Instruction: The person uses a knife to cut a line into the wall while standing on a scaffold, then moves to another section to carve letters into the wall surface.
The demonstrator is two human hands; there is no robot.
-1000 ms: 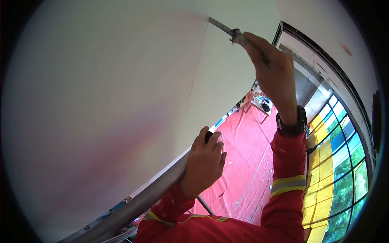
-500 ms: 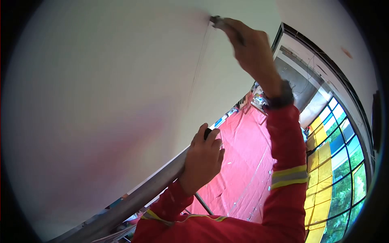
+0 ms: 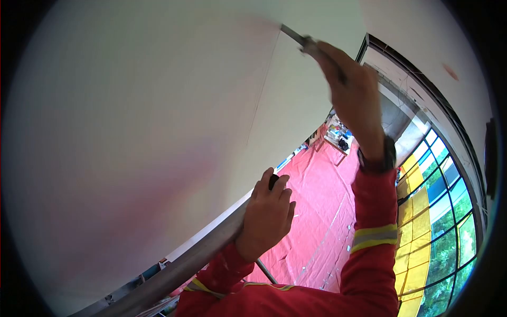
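Observation:
My right hand (image 3: 356, 90) is raised and closed around a utility knife with a long, flat grey blade (image 3: 293, 34). Its tip is at the pale board surface (image 3: 174, 79), at the upper end of a thin dark line (image 3: 263, 87). Lower down, my left hand (image 3: 266, 222) wraps round the end of a grey metal pipe (image 3: 211, 238). A black end piece (image 3: 273, 182) shows between its fingers, in line with the pipe. The knife's handle is mostly hidden in my right hand.
Far below lies a floor with a pink-red covering (image 3: 311, 211) and small scraps. A cluttered table (image 3: 338, 137) stands at the back. On the right are a black-framed window (image 3: 449, 211), yellow panels (image 3: 414, 232) and a dark-edged opening (image 3: 422, 68).
My right hand has moved right and down in the view, and more of the knife's blade now shows. My left hand stays on the pipe.

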